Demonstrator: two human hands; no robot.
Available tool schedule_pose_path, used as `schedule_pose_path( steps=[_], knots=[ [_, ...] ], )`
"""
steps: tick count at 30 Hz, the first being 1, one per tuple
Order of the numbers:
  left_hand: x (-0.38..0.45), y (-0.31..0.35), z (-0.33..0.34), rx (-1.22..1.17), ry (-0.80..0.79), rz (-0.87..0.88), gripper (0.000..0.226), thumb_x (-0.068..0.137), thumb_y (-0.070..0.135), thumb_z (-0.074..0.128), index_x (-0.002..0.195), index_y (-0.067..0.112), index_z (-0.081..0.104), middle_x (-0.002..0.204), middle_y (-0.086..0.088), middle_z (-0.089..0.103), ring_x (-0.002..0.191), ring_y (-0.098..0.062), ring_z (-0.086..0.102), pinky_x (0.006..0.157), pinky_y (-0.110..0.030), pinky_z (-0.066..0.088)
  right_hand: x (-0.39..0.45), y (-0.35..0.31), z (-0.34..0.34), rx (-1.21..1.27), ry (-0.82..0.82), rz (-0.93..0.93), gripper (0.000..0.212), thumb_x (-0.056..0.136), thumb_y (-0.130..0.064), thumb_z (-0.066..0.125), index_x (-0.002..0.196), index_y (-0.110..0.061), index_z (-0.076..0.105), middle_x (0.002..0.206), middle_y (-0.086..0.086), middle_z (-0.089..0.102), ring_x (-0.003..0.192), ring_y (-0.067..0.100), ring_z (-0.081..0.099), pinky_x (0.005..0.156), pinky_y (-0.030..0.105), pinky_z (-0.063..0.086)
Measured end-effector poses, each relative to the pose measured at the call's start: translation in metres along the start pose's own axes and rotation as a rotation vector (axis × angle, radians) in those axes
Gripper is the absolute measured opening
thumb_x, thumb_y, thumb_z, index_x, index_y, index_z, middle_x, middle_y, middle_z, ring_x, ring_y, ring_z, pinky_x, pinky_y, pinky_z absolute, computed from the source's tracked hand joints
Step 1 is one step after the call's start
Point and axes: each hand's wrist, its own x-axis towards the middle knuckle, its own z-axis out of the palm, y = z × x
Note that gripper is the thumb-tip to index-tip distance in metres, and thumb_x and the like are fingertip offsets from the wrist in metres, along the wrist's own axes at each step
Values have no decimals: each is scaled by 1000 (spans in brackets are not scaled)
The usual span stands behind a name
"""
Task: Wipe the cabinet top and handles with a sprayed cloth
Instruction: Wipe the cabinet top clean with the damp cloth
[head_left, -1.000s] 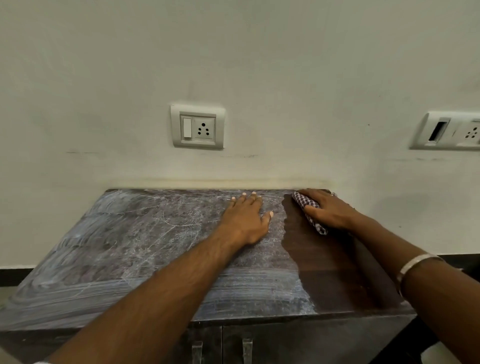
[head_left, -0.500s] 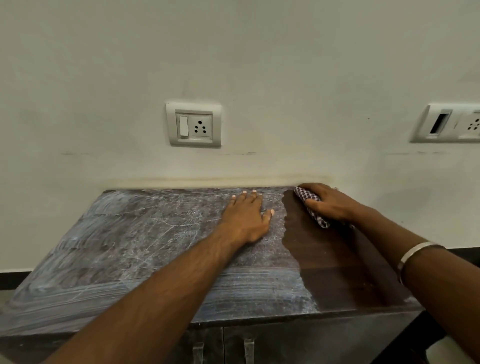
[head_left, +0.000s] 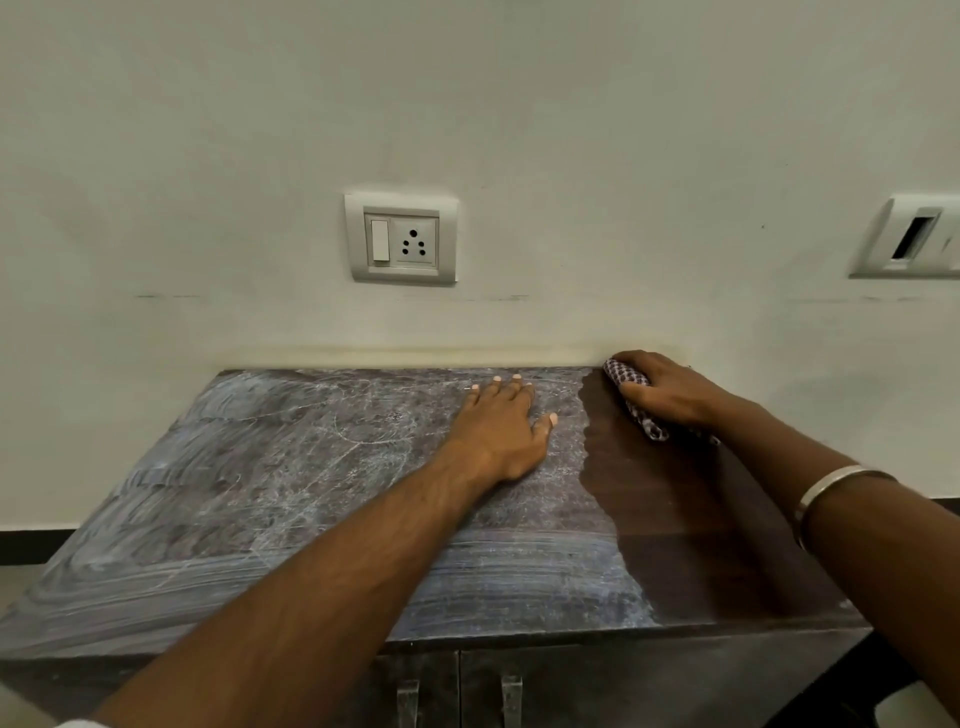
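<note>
The dark wooden cabinet top (head_left: 291, 499) is covered with whitish dust streaks on its left and middle. A strip on the right is wiped to bare dark brown. My right hand (head_left: 670, 389) grips a checked cloth (head_left: 631, 387) and presses it on the top at the back right corner, against the wall. My left hand (head_left: 501, 428) lies flat, fingers straight, on the dusty part just left of the wiped strip. Two metal door handles (head_left: 460, 701) show below the front edge.
A pale wall rises right behind the cabinet. A switch-and-socket plate (head_left: 402, 239) sits on the wall above the top, and a second plate (head_left: 914, 239) at the far right. A dark skirting band runs along the floor on both sides.
My right hand has slid the cloth a little farther back toward the wall corner. The left hand has stayed flat in the same place.
</note>
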Motion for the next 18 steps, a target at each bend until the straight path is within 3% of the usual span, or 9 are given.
schedule_pose_path(
  steps=[5, 11, 18],
  knots=[
    [1, -1, 3, -15, 0, -9, 66, 100, 52, 19, 155, 16, 10, 163, -5, 4, 150, -24, 3, 121, -44, -1, 2, -10, 4, -47, 34, 3, 55, 96, -41, 41, 148, -29, 28, 154, 6, 31, 135, 29, 37, 110, 45, 30],
    [0, 4, -1, -26, 9, -5, 66, 101, 52, 19, 155, 16, 9, 163, -5, 3, 150, -23, 1, 120, -42, -2, -7, -6, -1, 0, -50, -61, 59, 89, -51, 39, 145, -35, 30, 152, 3, 35, 131, 25, 40, 109, 43, 33],
    [-6, -9, 3, -21, -5, -24, 66, 101, 52, 19, 155, 15, 8, 163, -5, 2, 150, -23, 0, 120, -42, -3, 7, -32, 14, -48, 71, -11, 59, 93, -41, 44, 147, -23, 29, 151, 10, 34, 132, 31, 40, 106, 43, 30]
  ],
)
